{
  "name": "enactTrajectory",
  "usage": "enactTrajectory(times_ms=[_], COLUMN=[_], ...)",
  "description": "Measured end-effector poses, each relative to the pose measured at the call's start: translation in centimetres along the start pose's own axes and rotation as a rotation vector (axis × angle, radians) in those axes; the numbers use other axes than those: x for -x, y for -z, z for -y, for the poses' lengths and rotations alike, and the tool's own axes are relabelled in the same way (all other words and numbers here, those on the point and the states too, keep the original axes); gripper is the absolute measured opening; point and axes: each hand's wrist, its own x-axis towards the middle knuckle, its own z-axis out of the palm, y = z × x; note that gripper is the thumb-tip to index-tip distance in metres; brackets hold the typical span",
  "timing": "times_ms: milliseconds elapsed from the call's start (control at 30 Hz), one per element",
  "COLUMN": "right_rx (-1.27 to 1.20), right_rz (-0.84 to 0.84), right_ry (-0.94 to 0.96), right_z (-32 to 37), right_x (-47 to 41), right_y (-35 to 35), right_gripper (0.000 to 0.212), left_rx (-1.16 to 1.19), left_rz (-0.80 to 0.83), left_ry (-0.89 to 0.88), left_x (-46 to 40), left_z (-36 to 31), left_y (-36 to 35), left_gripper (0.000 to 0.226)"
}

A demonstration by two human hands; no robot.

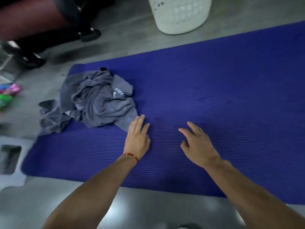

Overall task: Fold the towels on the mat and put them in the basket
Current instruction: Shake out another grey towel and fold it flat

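A crumpled heap of grey towels lies on the left end of the blue ribbed mat, with one part hanging off the mat's left edge onto the floor. My left hand, with a red cord at the wrist, is stretched flat with straight fingers just right of the heap, its fingertips at a towel corner. My right hand hovers over the bare mat with fingers spread and holds nothing. The white perforated basket stands on the floor beyond the mat's far edge.
A dark red office chair with black wheeled legs stands at the far left. Colourful small items lie on the grey floor at the left edge. A pale object with a dark opening sits left of the mat's near corner.
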Motion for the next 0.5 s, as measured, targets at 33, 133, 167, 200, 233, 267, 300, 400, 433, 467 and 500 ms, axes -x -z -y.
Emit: enactTrajectory(times_ms=[33, 133, 167, 200, 233, 267, 300, 400, 433, 467, 500], right_rx=[-0.028, -0.102, -0.113, -0.119, -0.125, -0.133, -0.14, -0.145, -0.136, -0.125, -0.117], right_rz=[0.001, -0.012, -0.019, -0.026, -0.032, -0.031, -0.025, -0.012, -0.003, 0.004, 0.009], right_ry=[0.037, 0.126, 0.149, 0.165, 0.171, 0.166, 0.154, 0.143, 0.144, 0.147, 0.147], right_z=[1.6, 5.3, 6.2, 6.8, 7.2, 7.5, 7.6, 7.1, 6.9, 6.7, 6.6], right_x=[-0.4, -1.0, -1.2, -1.2, -1.3, -1.3, -1.1, -0.2, 0.2, 0.5, 0.7], right_y=[0.2, 0.6, 0.8, 0.8, 0.9, 1.0, 0.9, 0.8, 0.8, 0.9, 1.0], right_gripper=[0.053, 0.046, 0.045, 0.044, 0.044, 0.043, 0.042, 0.04, 0.04, 0.039, 0.039], left_rx=[-0.03, -0.06, -0.046, -0.009, 0.053, 0.139, 0.231, 0.393, 0.398, 0.385, 0.381], left_rz=[-0.021, -0.036, -0.026, 0.0, 0.044, 0.1, 0.148, 0.097, 0.034, -0.033, -0.105], left_ry=[0.113, 0.452, 0.547, 0.621, 0.662, 0.674, 0.676, 0.709, 0.718, 0.721, 0.714], left_x=[0.2, -0.5, -1.0, -1.7, -2.4, -3.2, -3.8, -4.3, -4.2, -4.0, -3.8], left_z=[2.2, 6.8, 7.9, 8.9, 9.7, 10.2, 10.4, 10.6, 10.5, 10.4, 10.1], left_y=[1.2, 4.6, 5.7, 6.7, 7.6, 8.5, 9.2, 10.1, 10.1, 10.2, 10.3], left_gripper=[0.056, 0.06, 0.06, 0.061, 0.065, 0.073, 0.081, 0.065, 0.052, 0.038, 0.028])
